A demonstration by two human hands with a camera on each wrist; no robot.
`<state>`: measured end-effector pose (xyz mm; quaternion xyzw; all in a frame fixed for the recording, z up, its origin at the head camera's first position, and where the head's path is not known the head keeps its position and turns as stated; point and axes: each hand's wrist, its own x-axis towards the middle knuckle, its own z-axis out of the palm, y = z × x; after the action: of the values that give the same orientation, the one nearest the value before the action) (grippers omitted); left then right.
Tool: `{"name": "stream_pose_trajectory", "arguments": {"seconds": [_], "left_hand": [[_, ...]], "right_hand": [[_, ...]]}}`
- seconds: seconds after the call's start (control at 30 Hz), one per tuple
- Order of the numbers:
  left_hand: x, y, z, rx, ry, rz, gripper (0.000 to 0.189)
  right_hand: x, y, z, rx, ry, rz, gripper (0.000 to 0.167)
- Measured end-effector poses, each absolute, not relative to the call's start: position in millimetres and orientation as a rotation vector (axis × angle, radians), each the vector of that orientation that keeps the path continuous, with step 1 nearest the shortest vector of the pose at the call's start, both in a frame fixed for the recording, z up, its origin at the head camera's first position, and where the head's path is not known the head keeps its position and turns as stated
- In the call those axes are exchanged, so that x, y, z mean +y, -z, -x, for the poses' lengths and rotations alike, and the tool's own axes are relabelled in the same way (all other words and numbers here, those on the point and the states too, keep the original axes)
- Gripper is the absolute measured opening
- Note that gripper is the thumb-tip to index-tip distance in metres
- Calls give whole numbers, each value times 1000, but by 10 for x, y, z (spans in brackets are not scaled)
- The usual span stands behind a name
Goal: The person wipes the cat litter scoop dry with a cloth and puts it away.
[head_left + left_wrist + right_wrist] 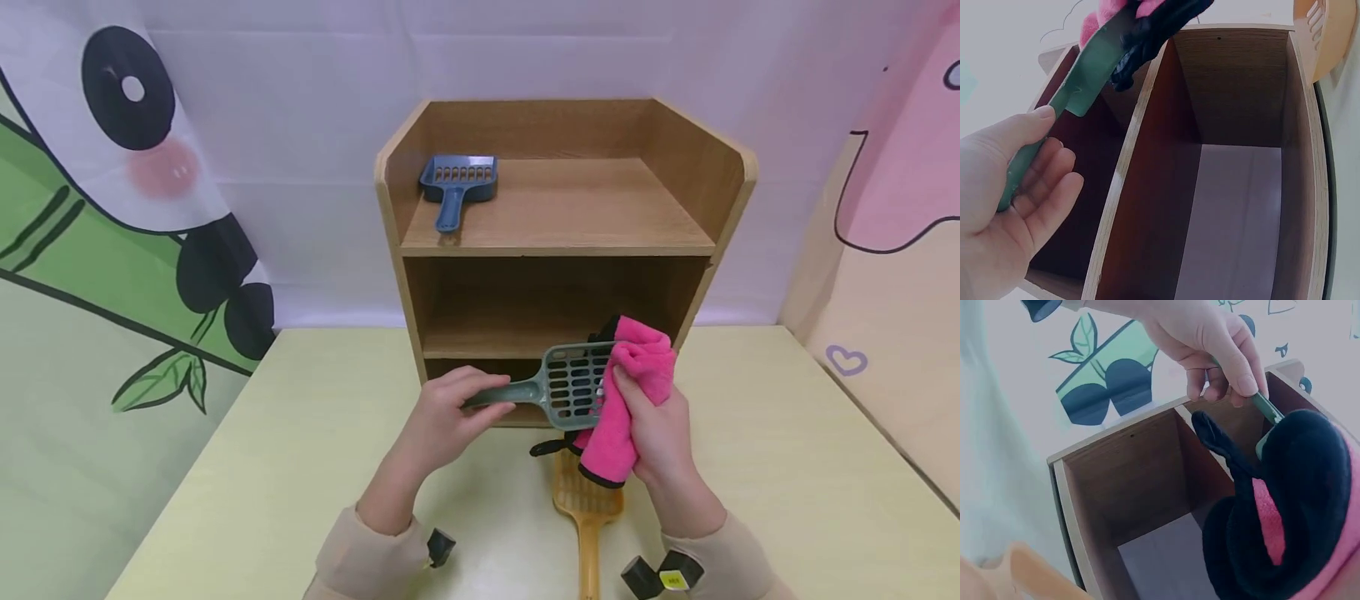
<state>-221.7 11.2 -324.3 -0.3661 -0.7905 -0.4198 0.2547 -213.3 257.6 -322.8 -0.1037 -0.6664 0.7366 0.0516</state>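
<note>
My left hand (450, 412) grips the handle of a grey-green slotted litter scoop (577, 385), held level above the table in front of the shelf. At the scoop's far end, my right hand (660, 421) holds a bunched pink cloth with black edging (617, 446) against the slotted head, covering part of it. The left wrist view shows thumb and fingers around the green handle (1021, 165). From the right wrist, the folded cloth (1316, 487) hides most of the scoop head. Below the cloth, an orange litter scoop (588, 504) lies on the table.
A wooden shelf unit (558, 250) stands at the back of the pale yellow table (300, 467). On its top level, at the left, sits a blue litter scoop (459, 187) with a dark blue piece under it. Printed cloth walls (315, 167) surround the table.
</note>
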Motion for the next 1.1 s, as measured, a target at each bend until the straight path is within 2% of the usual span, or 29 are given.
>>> {"name": "stream_pose_trajectory", "arguments": {"seconds": [0.47,0.53,0.7,0.9,1.1], "left_hand": [[-46,2971,2246,-1943,999,1021,30],[-84,2891,2232,-1926,1023,999,29],[-132,2674,2204,-1890,1029,986,42],[-88,2409,2247,-1798,958,967,30],[26,2161,2333,-1773,864,824,27]], "right_hand": [[2756,3009,2100,-1806,-2318,444,51],[2796,3002,2107,-1865,-2299,410,49],[2816,3008,2119,-2052,-2227,303,49],[2788,3053,2122,-2151,-2148,197,49],[2730,3105,2092,-2238,-2133,131,45]]}}
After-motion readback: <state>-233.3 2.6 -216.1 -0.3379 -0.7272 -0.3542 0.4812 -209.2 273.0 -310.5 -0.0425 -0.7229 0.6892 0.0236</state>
